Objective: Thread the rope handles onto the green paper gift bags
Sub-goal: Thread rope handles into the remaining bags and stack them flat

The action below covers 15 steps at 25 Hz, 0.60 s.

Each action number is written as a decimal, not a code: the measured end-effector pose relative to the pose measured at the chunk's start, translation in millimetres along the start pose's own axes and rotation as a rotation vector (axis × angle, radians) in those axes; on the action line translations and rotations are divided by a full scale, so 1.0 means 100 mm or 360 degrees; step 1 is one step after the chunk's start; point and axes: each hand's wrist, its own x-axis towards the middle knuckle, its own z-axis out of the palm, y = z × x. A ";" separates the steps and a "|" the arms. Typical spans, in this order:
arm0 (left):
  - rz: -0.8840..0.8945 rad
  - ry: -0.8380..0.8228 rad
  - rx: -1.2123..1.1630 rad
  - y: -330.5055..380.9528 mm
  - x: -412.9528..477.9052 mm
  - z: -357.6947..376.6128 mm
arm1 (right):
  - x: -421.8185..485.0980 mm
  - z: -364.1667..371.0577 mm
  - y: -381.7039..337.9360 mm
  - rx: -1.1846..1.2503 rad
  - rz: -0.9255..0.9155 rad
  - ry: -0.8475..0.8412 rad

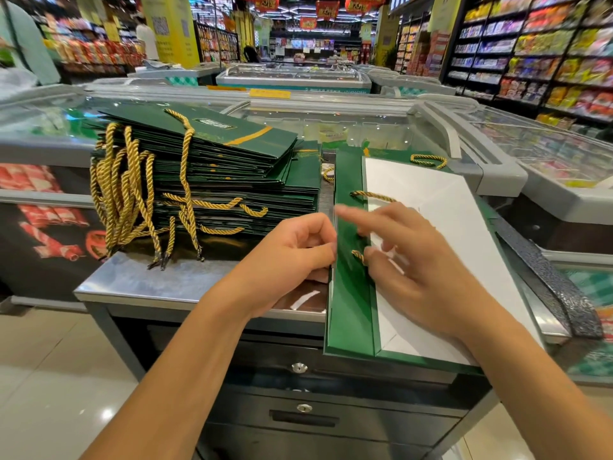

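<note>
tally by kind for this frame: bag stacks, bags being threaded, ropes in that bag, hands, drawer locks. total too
bag stack: 1
bag being threaded: 1
rope in it: 1
hands: 2, left hand and right hand
drawer locks: 2
total: 7

Blurred by motion at the right grip (414, 260). Hidden behind the green bag (348, 310) edge at the fingertips of the left grip (292, 257).
</note>
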 end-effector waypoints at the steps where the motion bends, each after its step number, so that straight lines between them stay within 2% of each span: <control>1: 0.0013 0.0006 -0.0004 0.01 -0.01 -0.01 | 0.00 0.02 0.00 -0.0142 -0.0055 -0.0073; 6: 0.0031 0.0036 0.0025 0.04 -0.06 -0.02 | 0.03 0.05 -0.05 -0.0213 -0.0003 -0.0133; 9: 0.0052 0.0037 0.0066 0.05 -0.08 -0.02 | 0.03 0.04 -0.08 -0.0228 -0.0053 -0.0043; 12: -0.0014 0.0051 -0.0209 0.08 -0.09 0.00 | 0.01 0.02 -0.10 -0.0167 -0.0075 0.0126; 15: -0.0084 0.0137 -0.0455 0.12 -0.06 0.01 | 0.01 0.03 -0.10 -0.0165 -0.0059 0.0157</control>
